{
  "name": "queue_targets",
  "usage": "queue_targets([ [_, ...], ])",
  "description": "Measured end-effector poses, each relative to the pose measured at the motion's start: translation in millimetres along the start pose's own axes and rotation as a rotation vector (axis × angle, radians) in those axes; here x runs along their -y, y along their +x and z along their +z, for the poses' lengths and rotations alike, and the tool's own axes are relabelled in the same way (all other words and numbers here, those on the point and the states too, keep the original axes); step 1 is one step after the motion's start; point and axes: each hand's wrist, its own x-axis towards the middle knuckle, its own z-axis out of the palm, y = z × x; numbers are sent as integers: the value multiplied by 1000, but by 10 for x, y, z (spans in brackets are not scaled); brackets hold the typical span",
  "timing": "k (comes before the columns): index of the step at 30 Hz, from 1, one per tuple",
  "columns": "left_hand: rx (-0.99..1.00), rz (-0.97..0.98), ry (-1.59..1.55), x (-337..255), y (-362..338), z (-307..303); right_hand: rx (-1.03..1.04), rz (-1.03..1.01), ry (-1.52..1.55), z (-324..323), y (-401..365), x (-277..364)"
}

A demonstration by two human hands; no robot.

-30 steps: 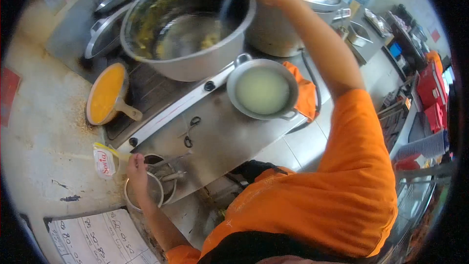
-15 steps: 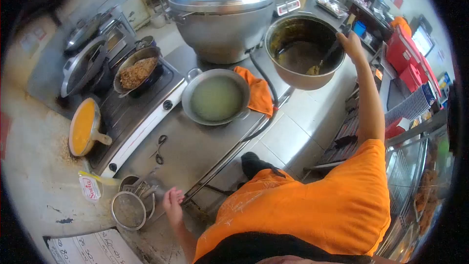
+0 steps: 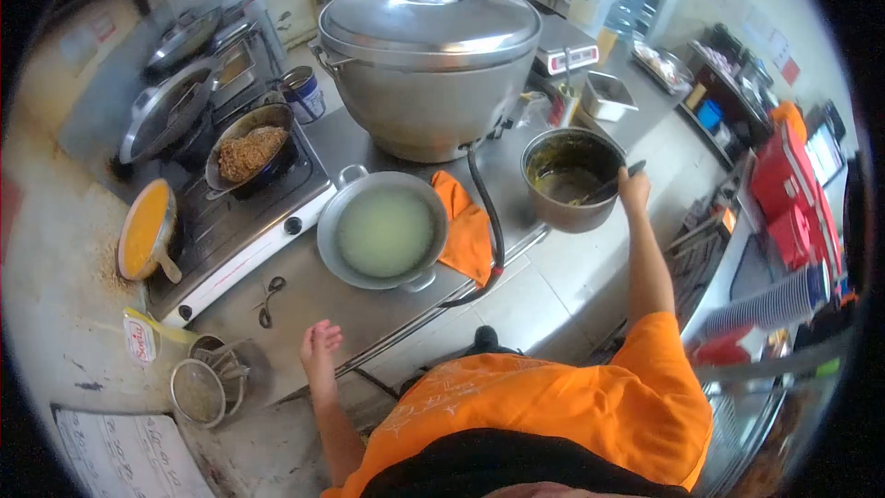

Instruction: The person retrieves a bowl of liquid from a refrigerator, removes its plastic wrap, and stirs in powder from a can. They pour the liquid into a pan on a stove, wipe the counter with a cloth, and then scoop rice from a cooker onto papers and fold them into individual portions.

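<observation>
My right hand (image 3: 633, 186) is closed at the rim of a deep brown pot (image 3: 572, 213), around the dark handle of a utensil that slants into it. A dark residue coats the pot's inside. My left hand (image 3: 321, 341) hovers over the front edge of the steel counter, fingers spread and holding nothing. Near it lie black-handled scissors (image 3: 267, 302). Between my hands a two-handled pan (image 3: 383, 232) holds cloudy greenish liquid, with an orange cloth (image 3: 464, 231) touching its right side.
A large lidded steel pot (image 3: 429, 74) stands behind the pan. On the left are a stove (image 3: 253, 256), a pan of brown crumbly food (image 3: 249, 155), a pan of orange liquid (image 3: 147, 229) and strainers (image 3: 199, 393). A hose (image 3: 486, 207) crosses the counter edge.
The view has shifted. The brown pot appears lower and farther away, near the counter's edge, with my right hand lower beside it. My left hand remains apart from things.
</observation>
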Motion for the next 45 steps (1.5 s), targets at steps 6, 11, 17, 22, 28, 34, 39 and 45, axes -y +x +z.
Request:
queue_targets([
  [6, -165, 62, -150, -44, 49, 628, 25, -55, 175, 759, 68, -60],
  [11, -241, 114, -196, -52, 119, 1016, 510, 198, 585, 805, -79, 64],
  [17, -383, 38, -180, 39, 123, 1101, 851, 147, 644, 484, 302, -14],
  [22, -410, -67, -81, 89, 11, 1100, 560, -369, 307, 513, 1289, 535],
  [28, -565, -12, 45, 186, -336, 1161, 1070, -559, 219, 2462, 2021, 1000],
  [34, -686, -97, 220, 220, -1013, 1047, 740, -1570, -649, 4476, 2643, 226],
  [39, -734, -191, 173, 366, -1137, 1074, 613, -1392, -517, 4060, 2563, 291],
  [45, -622, -173, 375, 314, -825, 1243, 316, -974, 115, 2522, 2309, 881],
])
